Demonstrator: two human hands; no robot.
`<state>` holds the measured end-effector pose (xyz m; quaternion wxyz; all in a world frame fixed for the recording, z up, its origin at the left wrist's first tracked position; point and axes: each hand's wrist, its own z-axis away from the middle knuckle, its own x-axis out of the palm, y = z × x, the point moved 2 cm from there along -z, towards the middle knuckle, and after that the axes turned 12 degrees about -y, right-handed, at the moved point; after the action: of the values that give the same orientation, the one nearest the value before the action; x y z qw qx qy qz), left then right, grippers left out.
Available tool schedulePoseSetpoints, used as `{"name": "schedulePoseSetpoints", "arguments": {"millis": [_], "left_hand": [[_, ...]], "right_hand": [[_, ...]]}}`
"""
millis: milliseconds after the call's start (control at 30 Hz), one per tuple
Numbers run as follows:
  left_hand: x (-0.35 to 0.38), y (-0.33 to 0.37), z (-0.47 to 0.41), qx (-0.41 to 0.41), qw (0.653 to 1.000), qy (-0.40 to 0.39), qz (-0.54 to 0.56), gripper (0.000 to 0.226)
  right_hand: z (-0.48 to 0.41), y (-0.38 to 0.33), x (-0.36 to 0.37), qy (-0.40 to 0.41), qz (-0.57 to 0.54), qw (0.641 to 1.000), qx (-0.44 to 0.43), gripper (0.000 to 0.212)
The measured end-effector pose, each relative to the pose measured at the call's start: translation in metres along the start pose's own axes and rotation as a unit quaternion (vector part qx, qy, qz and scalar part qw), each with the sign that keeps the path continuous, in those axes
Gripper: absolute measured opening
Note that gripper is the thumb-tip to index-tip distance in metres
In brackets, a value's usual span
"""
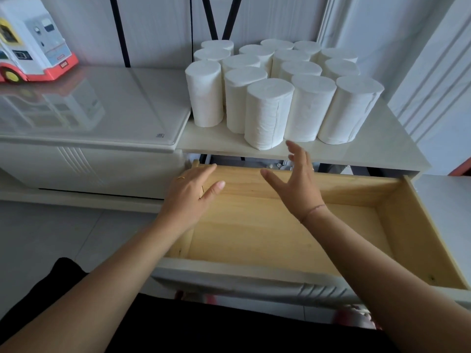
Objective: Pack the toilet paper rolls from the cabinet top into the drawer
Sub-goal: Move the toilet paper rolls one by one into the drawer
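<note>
While rolls [267, 113] crowd the cabinet top [382, 149], the drawer [397, 217] gapes bare

Toilet paper rolls [267, 113], plain white. Cabinet top [377, 149], glossy cream-white. Drawer [254, 238], pale yellow wood with faint grain; its front white with grooved lines. Toy bus [33, 47], white and grey over an orange-red base, yellow wheel hub. Ring [181, 177], gold. Clothing [229, 332], black.

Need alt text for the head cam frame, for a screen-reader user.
An open left hand and right hand, holding nothing, reach over a pulled-out wooden drawer toward a cluster of upright white toilet paper rolls on the cabinet top above it. No rolls show in the drawer; a toy vehicle stands at far left.
</note>
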<state>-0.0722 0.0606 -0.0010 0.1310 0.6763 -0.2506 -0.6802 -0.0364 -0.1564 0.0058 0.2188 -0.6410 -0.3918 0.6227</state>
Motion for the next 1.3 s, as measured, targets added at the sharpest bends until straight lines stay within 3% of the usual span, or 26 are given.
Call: {"name": "schedulePoseSetpoints", "arguments": {"millis": [467,633,733,933,1067,1300], "left_hand": [[0.008,-0.021,-0.038,0.004,0.999,0.020,0.025,0.068],[0.011,-0.031,-0.039,-0.009,1.000,0.018,0.007,0.063],[0.017,-0.041,-0.038,-0.013,1.000,0.010,-0.009,0.060],[0.029,-0.055,-0.034,-0.036,0.999,-0.025,0.010,0.074],[0.035,-0.059,-0.033,-0.067,0.996,-0.047,0.047,0.071],[0.041,-0.056,-0.033,-0.088,0.991,-0.071,0.070,0.074]], "right_hand": [[-0.115,0.004,0.012,0.146,-0.077,0.986,-0.014,0.105],[-0.129,-0.002,0.023,0.135,-0.095,0.986,-0.021,0.119],[-0.129,-0.004,0.025,0.135,-0.102,0.986,-0.001,0.116],[-0.086,-0.007,0.025,0.065,-0.122,0.990,-0.023,0.107],[-0.040,-0.006,0.028,0.007,-0.128,0.991,-0.048,0.104],[0.001,0.035,0.060,-0.108,-0.088,0.990,0.005,0.098]]}}
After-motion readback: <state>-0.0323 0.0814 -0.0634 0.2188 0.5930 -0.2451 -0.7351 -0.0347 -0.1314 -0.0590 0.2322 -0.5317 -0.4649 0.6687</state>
